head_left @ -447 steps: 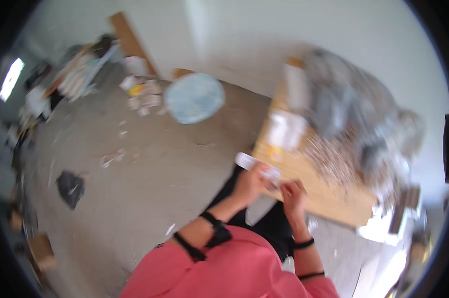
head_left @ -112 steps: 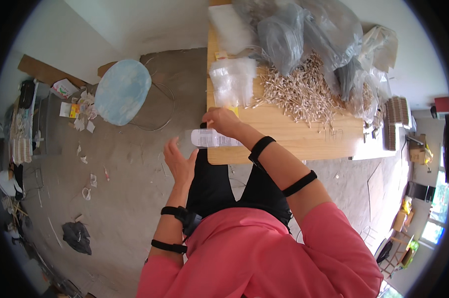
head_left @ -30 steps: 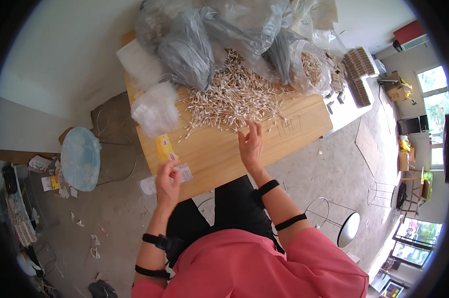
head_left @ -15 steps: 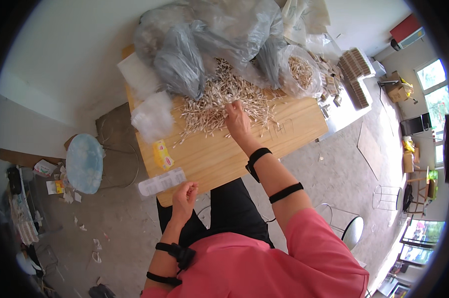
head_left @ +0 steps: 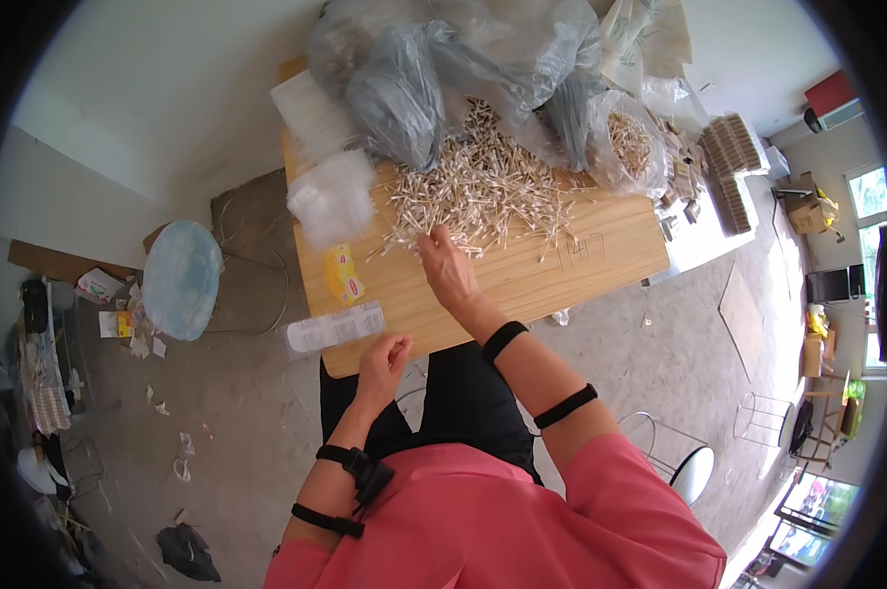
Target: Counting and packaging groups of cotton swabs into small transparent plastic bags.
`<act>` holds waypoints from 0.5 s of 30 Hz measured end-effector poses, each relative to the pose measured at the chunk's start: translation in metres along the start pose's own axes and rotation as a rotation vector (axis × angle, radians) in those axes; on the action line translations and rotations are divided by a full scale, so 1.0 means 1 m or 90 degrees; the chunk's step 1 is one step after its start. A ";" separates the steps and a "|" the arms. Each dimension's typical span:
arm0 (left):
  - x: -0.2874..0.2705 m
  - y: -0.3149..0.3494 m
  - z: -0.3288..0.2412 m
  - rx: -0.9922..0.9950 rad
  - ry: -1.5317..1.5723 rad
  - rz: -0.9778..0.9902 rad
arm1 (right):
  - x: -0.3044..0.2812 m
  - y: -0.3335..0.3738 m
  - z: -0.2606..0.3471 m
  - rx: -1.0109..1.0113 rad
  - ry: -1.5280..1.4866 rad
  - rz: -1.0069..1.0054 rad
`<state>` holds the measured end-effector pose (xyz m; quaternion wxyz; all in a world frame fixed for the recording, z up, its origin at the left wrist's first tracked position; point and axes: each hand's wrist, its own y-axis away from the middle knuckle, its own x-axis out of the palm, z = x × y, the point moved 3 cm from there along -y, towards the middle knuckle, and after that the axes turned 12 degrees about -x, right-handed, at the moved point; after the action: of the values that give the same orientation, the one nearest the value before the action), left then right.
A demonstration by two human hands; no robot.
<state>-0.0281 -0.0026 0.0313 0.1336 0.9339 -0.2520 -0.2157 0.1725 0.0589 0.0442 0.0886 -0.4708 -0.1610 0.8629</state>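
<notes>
A loose heap of wooden-stemmed cotton swabs lies across the wooden table. At the heap's near left edge is my right hand, its fingers bent together at the tips; anything pinched in them is hidden. My left hand is closed just off the table's front edge, and what it holds, if anything, cannot be made out. Beside it, a clear plastic sleeve with printed white paper lies at the table's left corner. Behind that sits a yellow packet, with clear plastic bags stacked farther back.
Large grey plastic bags crowd the back of the table. A clear bag of swabs stands at the back right, near stacked bundles. A pale blue round stool is on the floor at left, another stool at right.
My right hand has drawn left and toward me, from the middle of the swab heap to its near left edge. My left hand stays closed by the table edge. The whole view has shifted slightly.
</notes>
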 end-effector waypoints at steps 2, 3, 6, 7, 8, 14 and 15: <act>0.000 -0.001 0.003 -0.014 0.006 -0.006 | 0.014 0.006 0.009 0.015 -0.013 0.030; 0.001 -0.003 0.006 -0.022 0.014 -0.009 | 0.020 0.008 0.009 0.035 -0.026 0.034; 0.003 -0.008 0.009 0.006 0.013 -0.004 | 0.024 0.018 0.007 0.038 -0.066 -0.007; 0.004 -0.009 0.007 0.005 0.014 -0.001 | 0.023 0.022 0.007 0.018 -0.094 -0.052; 0.005 -0.010 0.005 0.016 -0.003 -0.034 | 0.019 0.031 0.004 0.021 -0.091 -0.050; -0.003 -0.036 -0.026 0.138 -0.127 -0.125 | -0.044 0.075 -0.050 0.216 -0.054 -0.080; -0.006 -0.041 -0.031 0.179 -0.156 -0.144 | -0.058 0.075 -0.065 0.288 -0.032 -0.182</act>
<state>-0.0016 0.0394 0.0456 -0.0545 0.9324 -0.1878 -0.3040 0.2582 -0.0163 0.0297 0.3083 -0.3897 -0.0308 0.8672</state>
